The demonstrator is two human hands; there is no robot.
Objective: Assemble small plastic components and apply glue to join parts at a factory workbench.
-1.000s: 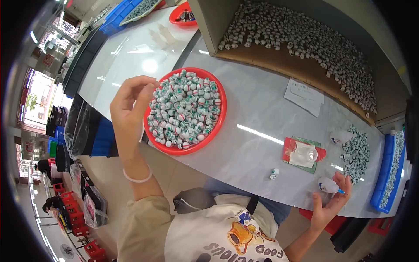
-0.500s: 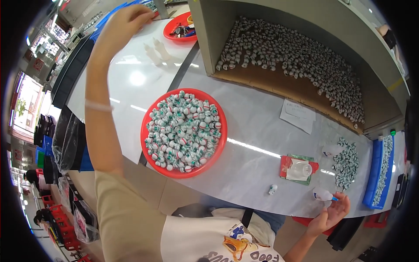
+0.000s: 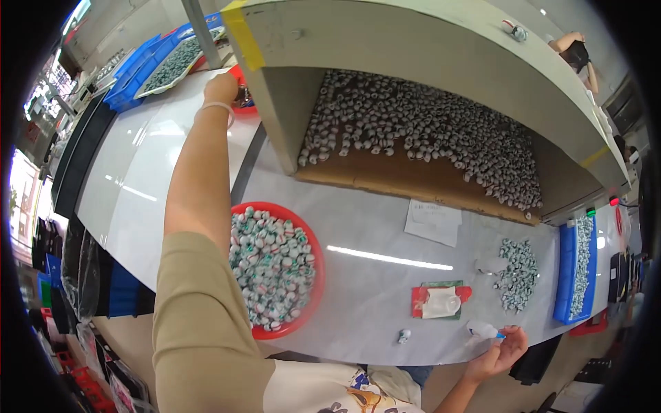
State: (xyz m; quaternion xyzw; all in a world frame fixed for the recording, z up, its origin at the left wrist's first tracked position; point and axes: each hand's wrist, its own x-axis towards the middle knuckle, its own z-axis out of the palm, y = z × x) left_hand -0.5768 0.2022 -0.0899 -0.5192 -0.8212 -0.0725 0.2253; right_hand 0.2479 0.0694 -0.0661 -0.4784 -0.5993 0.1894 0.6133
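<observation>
My left arm stretches far forward to the back left. My left hand [image 3: 222,89] is at the edge of a small red tray [image 3: 248,109] holding dark tools; its fingers are hidden behind the back of the hand. At the near right, my right hand [image 3: 506,352] has its curled fingertips at the blue nozzle of a small white squeeze bottle [image 3: 481,329], which lies tilted over the table. Left of that bottle sits a single small white-and-green figure [image 3: 403,336]. A clear cup-like piece [image 3: 452,303] rests on a red and green pad [image 3: 471,293].
A red basin [image 3: 319,275] is heaped with small white, green and red pieces. Behind it, a grey shelf box [image 3: 274,124] contains many more. A pile of green-white parts [image 3: 518,274] lies beside a blue bin [image 3: 566,275]. Paper [image 3: 432,221] lies before the shelf.
My left hand has come down from above the table onto the small red tray's edge. The view has shifted, bringing more of the shelf into sight. My right hand stays at the bottle.
</observation>
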